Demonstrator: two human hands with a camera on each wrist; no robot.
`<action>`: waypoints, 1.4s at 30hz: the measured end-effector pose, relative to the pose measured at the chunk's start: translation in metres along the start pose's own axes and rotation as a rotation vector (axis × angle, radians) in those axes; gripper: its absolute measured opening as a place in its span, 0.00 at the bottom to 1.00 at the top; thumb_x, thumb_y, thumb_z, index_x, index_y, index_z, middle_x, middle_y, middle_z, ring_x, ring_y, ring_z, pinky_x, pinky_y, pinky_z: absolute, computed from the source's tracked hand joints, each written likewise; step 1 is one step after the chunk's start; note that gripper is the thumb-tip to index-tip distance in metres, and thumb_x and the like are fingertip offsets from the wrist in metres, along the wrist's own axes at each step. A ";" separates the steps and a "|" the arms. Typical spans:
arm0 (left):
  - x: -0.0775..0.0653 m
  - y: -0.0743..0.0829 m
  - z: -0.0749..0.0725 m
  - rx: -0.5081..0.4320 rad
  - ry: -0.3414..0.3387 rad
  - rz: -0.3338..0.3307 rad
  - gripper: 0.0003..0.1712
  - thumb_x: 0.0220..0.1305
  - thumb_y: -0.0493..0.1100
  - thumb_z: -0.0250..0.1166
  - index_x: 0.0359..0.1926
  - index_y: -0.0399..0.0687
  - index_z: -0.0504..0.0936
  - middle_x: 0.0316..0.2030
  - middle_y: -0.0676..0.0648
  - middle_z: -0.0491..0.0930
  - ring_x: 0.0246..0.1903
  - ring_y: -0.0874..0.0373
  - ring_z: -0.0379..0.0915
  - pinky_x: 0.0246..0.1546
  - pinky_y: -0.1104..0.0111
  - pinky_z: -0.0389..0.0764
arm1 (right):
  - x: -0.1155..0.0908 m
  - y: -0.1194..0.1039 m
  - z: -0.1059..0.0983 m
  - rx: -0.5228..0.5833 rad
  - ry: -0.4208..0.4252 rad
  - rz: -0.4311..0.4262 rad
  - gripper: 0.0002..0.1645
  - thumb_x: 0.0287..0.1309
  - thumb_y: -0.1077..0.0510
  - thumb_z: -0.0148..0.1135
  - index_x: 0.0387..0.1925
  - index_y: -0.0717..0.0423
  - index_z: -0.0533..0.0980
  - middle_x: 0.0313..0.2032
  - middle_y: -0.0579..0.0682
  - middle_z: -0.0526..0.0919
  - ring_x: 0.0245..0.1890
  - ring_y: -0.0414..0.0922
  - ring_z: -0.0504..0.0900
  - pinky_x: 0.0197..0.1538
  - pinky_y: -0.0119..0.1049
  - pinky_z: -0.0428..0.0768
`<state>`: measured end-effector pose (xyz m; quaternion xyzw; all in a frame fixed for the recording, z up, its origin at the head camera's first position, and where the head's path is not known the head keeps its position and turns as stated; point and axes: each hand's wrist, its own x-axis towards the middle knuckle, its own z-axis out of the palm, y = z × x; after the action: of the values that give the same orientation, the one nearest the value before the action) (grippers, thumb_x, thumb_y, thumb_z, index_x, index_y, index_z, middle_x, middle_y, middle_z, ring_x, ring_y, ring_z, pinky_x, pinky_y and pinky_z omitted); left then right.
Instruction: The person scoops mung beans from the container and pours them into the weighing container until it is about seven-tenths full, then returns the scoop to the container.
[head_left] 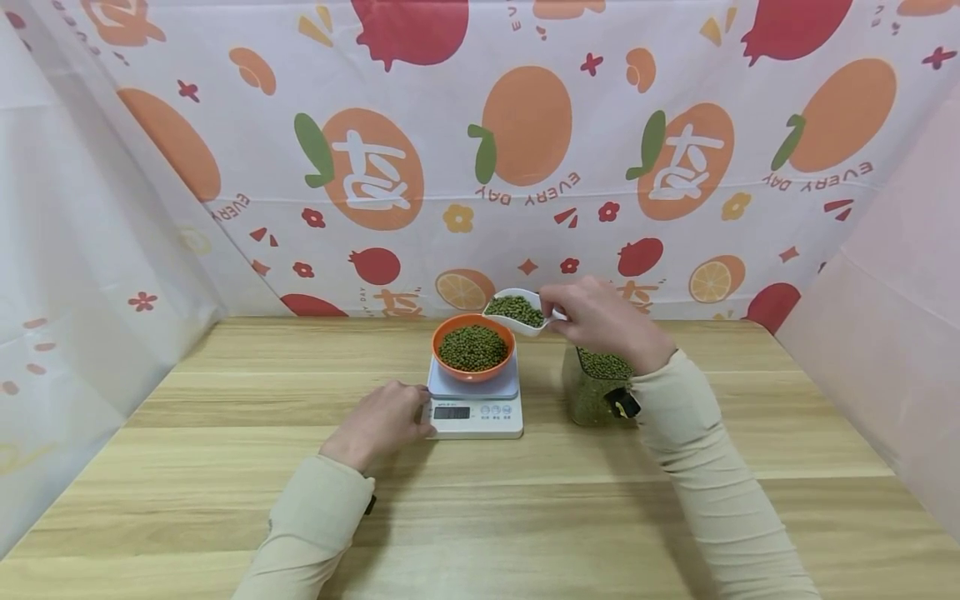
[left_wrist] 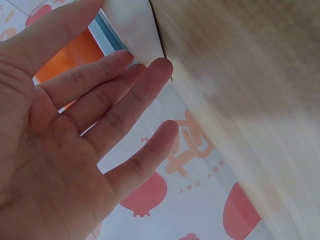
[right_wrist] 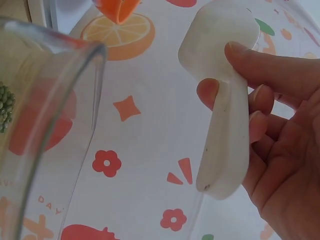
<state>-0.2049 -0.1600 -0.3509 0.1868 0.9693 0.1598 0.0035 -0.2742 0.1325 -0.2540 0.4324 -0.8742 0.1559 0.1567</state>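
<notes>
My right hand (head_left: 603, 317) grips a white scoop (right_wrist: 225, 125) by its handle, the thumb lying near the base of its bowl. Green mung beans (head_left: 516, 309) fill the scoop, whose lip is at the right rim of an orange bowl (head_left: 471, 375). More mung beans (head_left: 472, 347) lie in that bowl, which stands on the plate of a white kitchen scale (head_left: 480, 428). At the scale's left side rests my left hand (head_left: 382, 423), with loosely extended fingers (left_wrist: 125, 112) touching its edge. The digits on the scale's display (head_left: 452, 412) are too small to read.
A clear container (head_left: 588, 400) of mung beans stands right of the scale, partly hidden under my right forearm. Behind the wooden table (head_left: 480, 517) hangs a fruit-print cloth (head_left: 450, 242), with pale cloth along both sides.
</notes>
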 end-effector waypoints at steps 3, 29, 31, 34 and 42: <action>0.000 0.000 0.000 0.002 0.002 0.004 0.18 0.52 0.36 0.79 0.42 0.31 0.86 0.30 0.46 0.83 0.25 0.57 0.68 0.28 0.64 0.71 | 0.001 -0.001 0.001 -0.007 -0.006 0.001 0.12 0.53 0.74 0.66 0.27 0.56 0.76 0.20 0.46 0.76 0.22 0.45 0.72 0.30 0.40 0.72; -0.001 -0.001 0.001 0.007 0.007 0.004 0.16 0.52 0.36 0.79 0.40 0.32 0.86 0.29 0.47 0.81 0.24 0.57 0.67 0.27 0.65 0.69 | 0.025 -0.016 0.012 -0.163 -0.174 0.007 0.05 0.58 0.62 0.74 0.34 0.54 0.83 0.27 0.47 0.84 0.26 0.46 0.78 0.33 0.41 0.77; -0.002 -0.001 0.001 0.008 0.004 0.001 0.16 0.52 0.36 0.79 0.41 0.32 0.87 0.30 0.47 0.82 0.25 0.57 0.67 0.28 0.65 0.70 | 0.026 -0.017 0.013 -0.180 -0.179 0.001 0.05 0.58 0.62 0.73 0.34 0.54 0.83 0.27 0.47 0.84 0.26 0.47 0.79 0.33 0.41 0.77; -0.002 0.000 0.001 0.010 0.002 -0.002 0.17 0.52 0.36 0.80 0.42 0.32 0.87 0.32 0.46 0.83 0.25 0.56 0.67 0.28 0.65 0.70 | 0.029 -0.019 0.015 -0.206 -0.183 -0.003 0.05 0.58 0.62 0.74 0.35 0.54 0.84 0.28 0.48 0.85 0.27 0.47 0.80 0.33 0.42 0.78; -0.001 0.000 0.002 0.015 0.013 0.006 0.17 0.52 0.36 0.80 0.41 0.32 0.87 0.33 0.45 0.84 0.25 0.57 0.68 0.29 0.65 0.71 | 0.035 -0.023 0.018 -0.271 -0.159 -0.042 0.05 0.56 0.61 0.75 0.35 0.54 0.86 0.30 0.49 0.87 0.30 0.50 0.83 0.35 0.45 0.81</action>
<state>-0.2035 -0.1597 -0.3525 0.1889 0.9699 0.1537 -0.0045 -0.2783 0.0870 -0.2530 0.4365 -0.8876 -0.0016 0.1473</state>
